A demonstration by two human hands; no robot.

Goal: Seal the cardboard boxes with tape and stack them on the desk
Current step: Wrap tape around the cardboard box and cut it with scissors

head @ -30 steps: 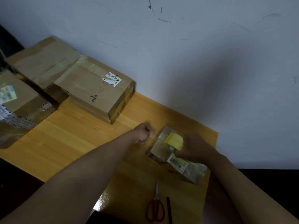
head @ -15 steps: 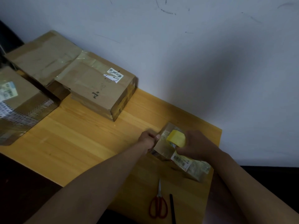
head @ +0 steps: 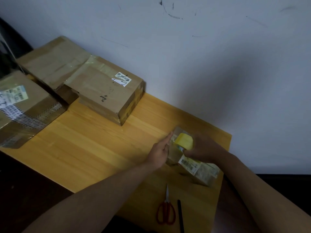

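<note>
A small cardboard box (head: 198, 165), wrapped in clear tape and bearing a white label, lies at the right end of the wooden desk (head: 84, 145). On top of it sits a yellow tape roll (head: 184, 140), which my right hand (head: 204, 147) grips from the right. My left hand (head: 161, 148) has its fingers straight and flat against the box's left side, over the clear tape there. Three larger taped boxes stand at the far left: one with a white sticker (head: 107, 91), one behind it (head: 53, 63), and one with printed labels (head: 25, 105).
Red-handled scissors (head: 166, 209) and a black pen (head: 180, 216) lie near the desk's front edge, below the small box. A white wall runs behind the desk. The desk's right edge is just beyond the small box.
My left hand moved right from a fist apart from the box, reached its left side, and now lies flat against it. My right hand stayed on the tape roll.
</note>
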